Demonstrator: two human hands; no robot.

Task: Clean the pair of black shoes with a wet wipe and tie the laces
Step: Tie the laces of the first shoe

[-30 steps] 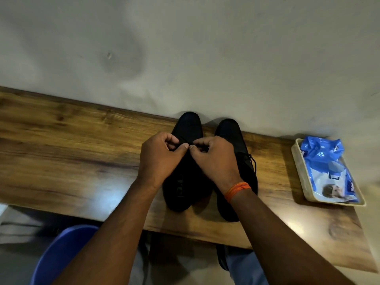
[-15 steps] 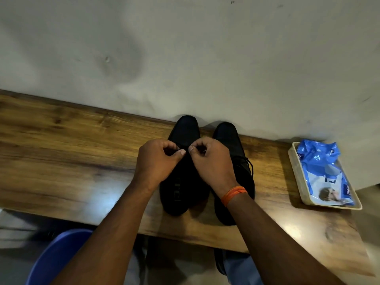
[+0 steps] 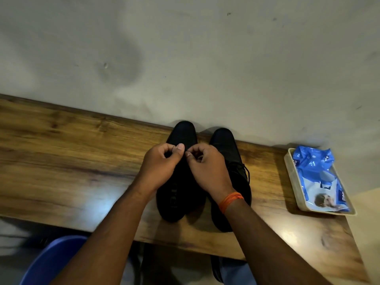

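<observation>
At the lower left edge, part of a blue plastic seat [image 3: 51,262] is seen below the wooden table [image 3: 72,161], whose far edge is set against a pale, smudged wall [image 3: 185,58]. Moving right along the table, the left hand [image 3: 160,167] is held over the left shoe [image 3: 182,194], its fingers curled and its thumb pressed toward the forefinger as in a pinch; the lace itself is lost against the black upper, so what is pinched cannot be made out for certain. Just beside it, almost thumb to thumb, the right hand [image 3: 207,169] is held in the same curled, pinching manner over the lacing area of that same shoe, and an orange band [image 3: 230,200] is worn on its wrist. Both black shoes are stood side by side near the middle of the table, toes toward the wall and touching or nearly touching each other. The right shoe [image 3: 228,149] is partly covered by the right forearm, and a dark lace [image 3: 245,171] is seen looped at its outer side. Well apart to the right, near the table's end, a cream tray [image 3: 289,173] is placed, and a blue and white pack of wet wipes [image 3: 316,175] is laid in it, crumpled at its far end.
</observation>
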